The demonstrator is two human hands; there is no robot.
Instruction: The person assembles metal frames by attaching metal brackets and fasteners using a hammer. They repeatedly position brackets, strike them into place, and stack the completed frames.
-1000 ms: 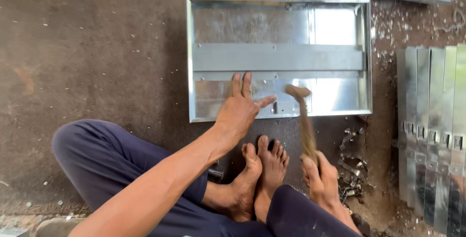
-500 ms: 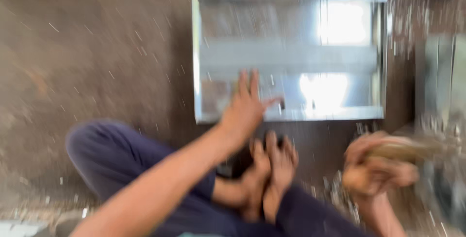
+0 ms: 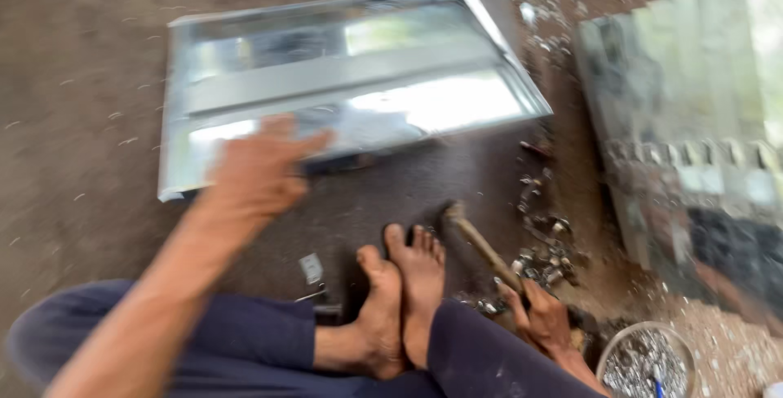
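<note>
A shiny sheet-metal tray [image 3: 245, 39] with folded edges lies tilted on the dark floor ahead of me. My left hand [image 3: 261, 174] reaches out with fingers spread, over or on the tray's near edge; the blur hides whether it touches. My right hand [image 3: 542, 316] grips the wooden handle of a hammer [image 3: 477, 243], whose head rests low on the floor beside my bare feet [image 3: 404, 292]. I sit cross-legged in dark blue trousers.
A stack of folded metal sheets [image 3: 693, 121] lies to the right. Small metal scraps [image 3: 546, 251] litter the floor by the hammer. A round container of small metal bits [image 3: 644, 361] stands at the lower right.
The hammer has come down from the tray to the floor by my feet. The tray now lies turned at an angle. My left hand stays at its near edge.
</note>
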